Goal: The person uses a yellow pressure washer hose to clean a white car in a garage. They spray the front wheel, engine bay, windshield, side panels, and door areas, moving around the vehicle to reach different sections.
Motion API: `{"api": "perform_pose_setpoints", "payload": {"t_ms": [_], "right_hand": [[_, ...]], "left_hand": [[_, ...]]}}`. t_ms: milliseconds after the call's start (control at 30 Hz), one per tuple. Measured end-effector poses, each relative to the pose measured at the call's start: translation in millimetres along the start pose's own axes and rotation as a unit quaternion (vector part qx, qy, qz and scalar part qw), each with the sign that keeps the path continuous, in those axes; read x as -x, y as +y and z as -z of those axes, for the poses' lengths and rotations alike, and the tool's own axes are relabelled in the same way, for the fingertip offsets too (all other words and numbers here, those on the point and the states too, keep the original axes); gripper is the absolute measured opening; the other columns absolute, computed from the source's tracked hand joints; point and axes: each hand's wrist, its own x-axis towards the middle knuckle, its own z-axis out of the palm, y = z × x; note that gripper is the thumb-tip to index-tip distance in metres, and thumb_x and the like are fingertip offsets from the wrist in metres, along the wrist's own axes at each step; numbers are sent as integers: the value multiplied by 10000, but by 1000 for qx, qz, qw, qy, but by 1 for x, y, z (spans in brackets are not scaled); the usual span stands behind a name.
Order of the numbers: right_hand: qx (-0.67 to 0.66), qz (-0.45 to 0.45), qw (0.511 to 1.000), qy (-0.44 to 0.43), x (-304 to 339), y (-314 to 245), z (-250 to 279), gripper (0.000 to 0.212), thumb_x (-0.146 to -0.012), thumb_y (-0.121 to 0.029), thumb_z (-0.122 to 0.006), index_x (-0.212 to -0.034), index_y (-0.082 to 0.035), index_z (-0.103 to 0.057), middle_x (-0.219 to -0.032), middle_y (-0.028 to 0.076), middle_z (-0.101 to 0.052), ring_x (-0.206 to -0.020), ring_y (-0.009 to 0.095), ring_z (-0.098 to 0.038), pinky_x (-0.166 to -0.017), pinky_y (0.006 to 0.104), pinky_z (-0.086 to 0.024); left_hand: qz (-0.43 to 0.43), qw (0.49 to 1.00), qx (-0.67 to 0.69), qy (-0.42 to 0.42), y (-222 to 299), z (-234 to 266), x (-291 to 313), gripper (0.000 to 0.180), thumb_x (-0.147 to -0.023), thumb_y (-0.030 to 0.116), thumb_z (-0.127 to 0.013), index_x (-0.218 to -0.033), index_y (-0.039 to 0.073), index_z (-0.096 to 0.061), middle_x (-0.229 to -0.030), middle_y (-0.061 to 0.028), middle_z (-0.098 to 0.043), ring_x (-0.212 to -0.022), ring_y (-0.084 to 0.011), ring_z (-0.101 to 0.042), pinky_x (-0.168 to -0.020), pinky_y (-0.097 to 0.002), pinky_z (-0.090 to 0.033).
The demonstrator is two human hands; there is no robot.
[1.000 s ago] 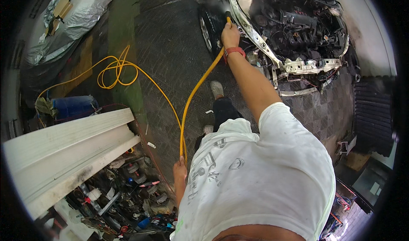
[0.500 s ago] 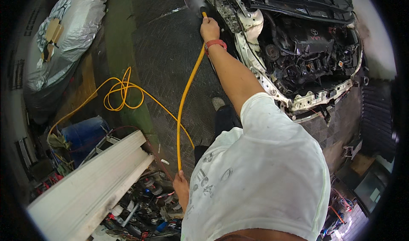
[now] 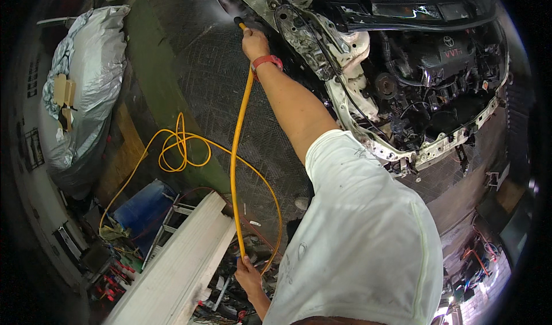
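A yellow hose point(image 3: 234, 158) runs in a taut curve between my two hands. My right hand point(image 3: 255, 44), with a red band on its wrist, is stretched far forward and closed round the hose just behind its black nozzle point(image 3: 238, 21). White mist leaves the nozzle toward the dark wheel-arch area of a stripped car point(image 3: 339, 77). Lower down, beside my shirt, my left hand point(image 3: 249, 276) is closed on the hose. The car's front end is bare, with its white frame and engine point(image 3: 443, 57) exposed.
More yellow hose point(image 3: 184, 144) lies looped on the dark textured floor. A vehicle under a silver cover point(image 3: 95, 83) stands at left. Near my left hand are a long white panel point(image 3: 178, 250), a blue drum point(image 3: 141, 210), a ladder point(image 3: 164, 230) and scattered parts.
My right hand and the nozzle have moved left in view, the spray still coming out. My left hand sits lower. The whole view has shifted, with the car appearing further right.
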Motion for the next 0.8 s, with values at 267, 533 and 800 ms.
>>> {"api": "perform_pose_setpoints", "payload": {"t_ms": [267, 533, 800], "right_hand": [[14, -146, 989, -21, -40, 50, -50, 513, -1098, -407, -419, -1197, -10, -729, -1220, 274, -700, -1224, 437, -624, -1026, 513, -493], [29, -160, 986, -28, -79, 111, -82, 566, -1090, -430, -417, -1137, 28, -747, -1152, 295, -720, -1089, 484, -688, -957, 531, -547], [156, -77, 985, -22, -79, 122, -88, 492, -1091, -366, -426, -1149, 13, -733, -1168, 265, -722, -1105, 454, -684, -940, 525, -547]], "left_hand": [[18, 999, -31, -12, 35, 29, -50, 563, -1127, 450, -467, -946, -60, -625, -560, -158, -486, -459, -319, -480, -474, -480, -346], [-18, 998, -62, -20, 64, 36, -104, 499, -1121, 395, -500, -874, -28, -595, -545, -170, -464, -441, -346, -459, -459, -482, -338], [17, 997, -64, -40, 68, 36, -124, 489, -1119, 375, -481, -844, -26, -538, -579, -230, -462, -505, -423, -450, -523, -530, -328]]}}
